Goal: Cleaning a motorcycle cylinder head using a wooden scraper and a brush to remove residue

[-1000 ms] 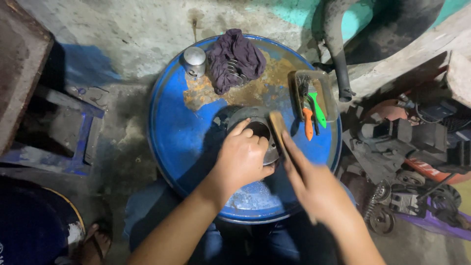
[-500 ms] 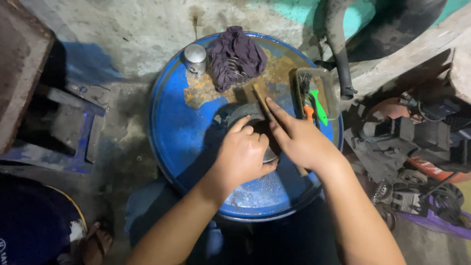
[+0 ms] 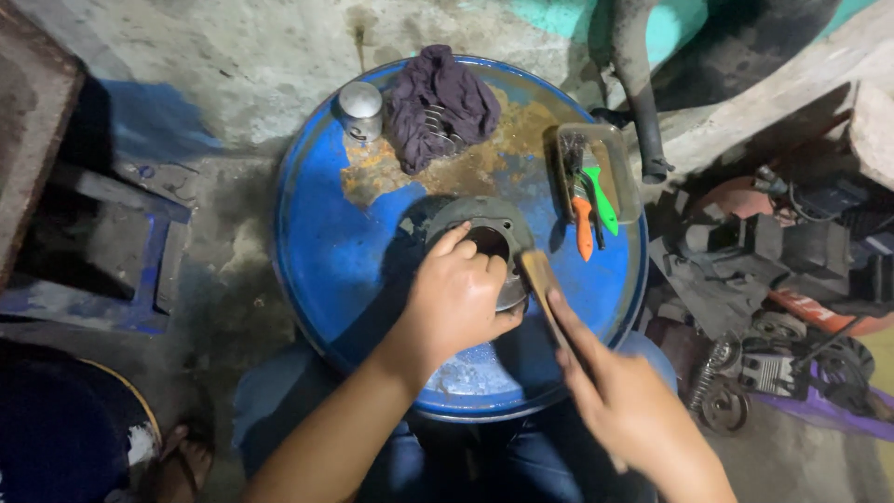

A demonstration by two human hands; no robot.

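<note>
A grey metal engine cylinder with a round bore stands on top of a blue drum. My left hand grips the cylinder's near side, fingers over its rim. My right hand holds a flat wooden-handled tool, its tip beside the cylinder's right edge. Whether the tip touches the cylinder I cannot tell.
On the drum's far side lie a dark purple rag, a small metal can and a tray with orange- and green-handled tools. Engine parts crowd the floor at right. A blue stool frame stands left.
My right hand drew back toward me and to the right with the wooden-handled tool, from over the cylinder's top. The left hand stayed on the cylinder.
</note>
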